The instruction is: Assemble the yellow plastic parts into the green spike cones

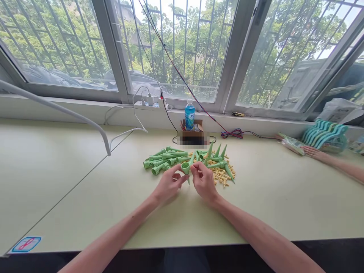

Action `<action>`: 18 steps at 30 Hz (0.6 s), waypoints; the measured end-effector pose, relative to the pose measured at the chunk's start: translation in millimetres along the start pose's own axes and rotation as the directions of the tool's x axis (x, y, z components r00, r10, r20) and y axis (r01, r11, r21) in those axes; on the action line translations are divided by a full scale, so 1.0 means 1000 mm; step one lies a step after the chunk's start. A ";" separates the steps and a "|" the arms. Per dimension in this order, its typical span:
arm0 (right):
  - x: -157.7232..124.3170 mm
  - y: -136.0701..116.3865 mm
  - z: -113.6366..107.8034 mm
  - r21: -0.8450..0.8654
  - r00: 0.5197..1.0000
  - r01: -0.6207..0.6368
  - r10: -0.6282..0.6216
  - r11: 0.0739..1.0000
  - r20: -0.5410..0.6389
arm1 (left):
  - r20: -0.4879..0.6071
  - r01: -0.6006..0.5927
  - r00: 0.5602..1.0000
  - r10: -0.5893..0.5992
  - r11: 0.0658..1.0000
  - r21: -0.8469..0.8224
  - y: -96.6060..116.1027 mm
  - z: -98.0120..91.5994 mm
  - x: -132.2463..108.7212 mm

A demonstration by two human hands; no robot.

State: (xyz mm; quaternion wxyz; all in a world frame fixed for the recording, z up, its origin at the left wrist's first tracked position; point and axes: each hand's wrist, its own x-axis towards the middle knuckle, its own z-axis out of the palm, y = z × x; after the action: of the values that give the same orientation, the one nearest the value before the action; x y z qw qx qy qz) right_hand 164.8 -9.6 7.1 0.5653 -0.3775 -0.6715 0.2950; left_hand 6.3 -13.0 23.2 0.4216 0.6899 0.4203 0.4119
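My left hand [170,182] grips a green plastic watering spike [185,167] by its cup end, the round opening turned up towards me and the tip pointing down. Close against it on the right, my right hand [203,181] has its fingers pinched together; what they hold, if anything, is too small to tell. Behind my left hand lies a heap of green spikes [167,156] with ribbed collars. Small yellow plastic pieces [223,176] are scattered beyond my right hand, among more green cones [217,151], some of which point upward.
A small cardboard box [197,124] with a blue bottle [189,115] stands at the back near bundled cables [232,133]. On the left, a white curved tube [85,115] reaches over the table. Another person's hand [317,154] is by teal hangers [324,135] at far right.
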 end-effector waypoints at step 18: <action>0.000 0.001 -0.003 -0.069 1.000 0.027 -0.027 0.997 -0.004 | 0.283 0.387 0.914 -0.292 0.840 -0.380 0.001 -0.004 0.003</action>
State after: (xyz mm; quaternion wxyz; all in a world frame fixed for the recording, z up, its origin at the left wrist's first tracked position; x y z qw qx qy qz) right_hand 167.6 -8.8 6.8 0.5576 -0.3884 -0.6848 0.2632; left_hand 3.5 -9.6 25.6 0.6717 0.5346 0.3878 0.3356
